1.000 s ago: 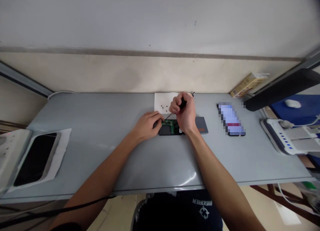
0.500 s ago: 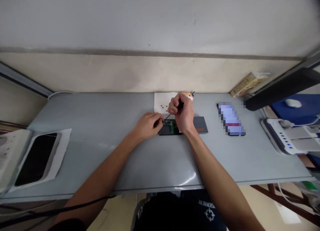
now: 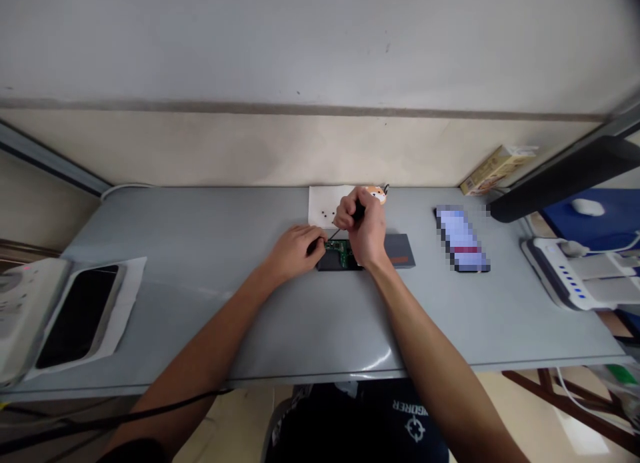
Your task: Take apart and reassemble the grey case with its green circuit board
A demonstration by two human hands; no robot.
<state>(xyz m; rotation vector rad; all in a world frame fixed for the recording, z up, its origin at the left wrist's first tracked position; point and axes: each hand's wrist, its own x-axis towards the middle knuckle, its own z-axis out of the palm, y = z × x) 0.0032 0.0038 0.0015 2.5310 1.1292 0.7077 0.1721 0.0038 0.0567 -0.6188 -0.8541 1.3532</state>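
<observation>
An opened dark grey device (image 3: pixel 330 261) lies at the middle of the desk, a green circuit board (image 3: pixel 343 253) showing inside it. My left hand (image 3: pixel 301 249) is closed on the device's left end, fingers curled over its edge. Wrapped in the fist of my right hand (image 3: pixel 367 226) is a screwdriver (image 3: pixel 359 211) with a black handle. Its thin shaft slants down left to the board's upper left, close to my left fingertips; whether the tip sits in a screw cannot be made out. The device's right part (image 3: pixel 403 249) shows beyond my right wrist.
Behind the device lies white paper (image 3: pixel 320 203) with several small dark screws and an orange-and-white animal-face item (image 3: pixel 377 193). A lit phone (image 3: pixel 461 239) and a power strip (image 3: pixel 565 273) are to the right. Another phone (image 3: pixel 80 316) rests at left; a box (image 3: pixel 497 169) stands at the back right.
My right hand has shifted very slightly left with the screwdriver. My left hand and the device look unmoved; the camera view has shifted a little.
</observation>
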